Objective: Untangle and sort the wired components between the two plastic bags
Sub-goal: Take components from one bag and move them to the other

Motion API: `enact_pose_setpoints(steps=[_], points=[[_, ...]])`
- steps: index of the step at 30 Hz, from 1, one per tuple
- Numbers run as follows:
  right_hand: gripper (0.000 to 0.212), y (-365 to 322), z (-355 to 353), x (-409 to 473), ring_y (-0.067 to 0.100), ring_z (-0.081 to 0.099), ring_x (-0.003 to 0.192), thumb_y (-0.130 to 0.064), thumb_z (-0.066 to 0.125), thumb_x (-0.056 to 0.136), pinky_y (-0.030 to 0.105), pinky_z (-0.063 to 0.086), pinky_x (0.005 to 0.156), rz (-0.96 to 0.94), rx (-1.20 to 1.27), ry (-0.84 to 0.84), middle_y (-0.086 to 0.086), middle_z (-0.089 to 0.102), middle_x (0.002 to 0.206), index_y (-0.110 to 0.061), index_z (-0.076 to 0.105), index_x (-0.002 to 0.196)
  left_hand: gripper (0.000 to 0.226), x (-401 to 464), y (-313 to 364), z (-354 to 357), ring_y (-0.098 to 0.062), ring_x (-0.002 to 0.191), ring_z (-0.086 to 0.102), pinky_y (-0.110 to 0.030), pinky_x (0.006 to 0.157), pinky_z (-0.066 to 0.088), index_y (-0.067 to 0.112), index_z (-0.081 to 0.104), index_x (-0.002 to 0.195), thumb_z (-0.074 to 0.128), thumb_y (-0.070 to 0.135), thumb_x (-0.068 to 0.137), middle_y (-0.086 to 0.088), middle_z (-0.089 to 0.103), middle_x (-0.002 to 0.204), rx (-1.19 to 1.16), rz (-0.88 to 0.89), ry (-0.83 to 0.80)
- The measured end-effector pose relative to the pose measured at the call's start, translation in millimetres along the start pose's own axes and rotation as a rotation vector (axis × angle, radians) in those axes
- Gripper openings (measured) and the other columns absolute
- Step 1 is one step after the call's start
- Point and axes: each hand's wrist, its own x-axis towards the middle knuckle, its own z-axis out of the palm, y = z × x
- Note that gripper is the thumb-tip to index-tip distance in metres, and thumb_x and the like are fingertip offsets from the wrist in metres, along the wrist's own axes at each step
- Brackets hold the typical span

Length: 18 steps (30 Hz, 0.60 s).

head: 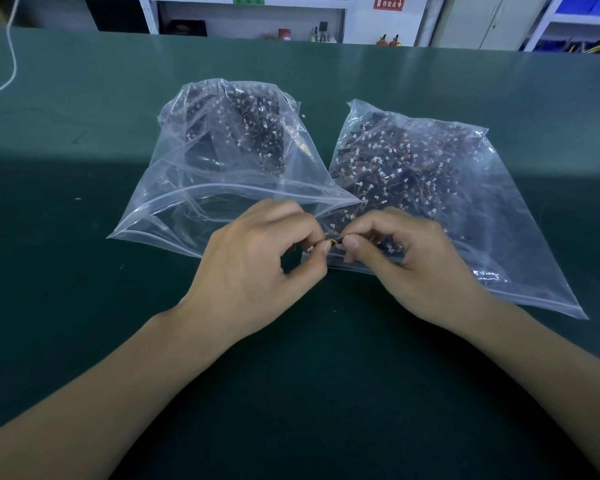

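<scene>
Both hands are pinching one small wired component between them, left hand on its white connector end, right hand on the dark end; long axis is running left-right. It is hovering over the right bag's mouth, left bag lying just beside, both on the green bench. Loose wires are crowding underneath.

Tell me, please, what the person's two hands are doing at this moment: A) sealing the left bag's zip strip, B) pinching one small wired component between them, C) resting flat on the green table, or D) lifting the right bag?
B: the left hand and right hand both pinch one wired component between their fingertips.
</scene>
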Motion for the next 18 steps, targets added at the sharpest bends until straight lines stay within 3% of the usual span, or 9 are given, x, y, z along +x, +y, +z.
enact_pose_setpoints(steps=[5,8,12,14,18], points=[[0.016,-0.5,1.0,-0.4,0.016,0.067,0.092,-0.028,0.067,0.102,0.027,0.052,0.084,-0.015,-0.054,-0.011,-0.011,0.071,0.094,-0.015,0.074,0.107,0.015,0.6,-3.6,1.9,-0.011,0.082,0.058,-0.040,0.066,0.051,0.025,0.071,0.088,0.067,0.033,0.100,0.013,0.059,0.085,-0.019,-0.010,0.020],[0.035,-1.8,-0.4,-1.4,0.011,0.065,0.093,-0.036,0.079,0.091,0.025,0.050,0.090,-0.087,-0.170,-0.021,-0.015,0.070,0.101,-0.019,0.070,0.120,0.014,0.9,-10.5,1.1,-0.014,0.081,0.062,-0.042,0.065,0.052,0.024,0.077,0.099,0.066,0.033,0.104,0.011,0.062,0.089,-0.054,-0.012,0.020],[0.055,2.2,-2.7,0.0,0.010,0.063,0.093,-0.023,0.086,0.083,0.038,0.050,0.098,-0.130,-0.293,-0.042,-0.016,0.067,0.107,-0.024,0.065,0.134,0.016,1.7,-12.7,0.8,-0.013,0.077,0.062,-0.041,0.064,0.053,0.021,0.079,0.109,0.065,0.027,0.106,0.012,0.064,0.092,-0.054,0.002,0.063],[0.050,6.3,-4.1,1.3,0.012,0.063,0.090,-0.010,0.082,0.084,0.040,0.052,0.095,-0.156,-0.328,0.004,-0.011,0.069,0.106,-0.020,0.068,0.131,0.017,1.7,-11.8,1.0,-0.011,0.076,0.060,-0.041,0.063,0.052,0.020,0.079,0.112,0.063,0.024,0.107,0.014,0.063,0.094,-0.064,0.012,0.066],[0.032,10.5,-5.8,2.8,0.014,0.066,0.091,-0.003,0.074,0.091,0.039,0.056,0.087,-0.206,-0.316,0.100,-0.006,0.072,0.104,-0.015,0.074,0.121,0.016,0.6,-9.0,0.6,-0.014,0.074,0.061,-0.040,0.061,0.051,0.021,0.079,0.108,0.063,0.026,0.107,0.011,0.062,0.090,-0.094,0.027,0.055]])
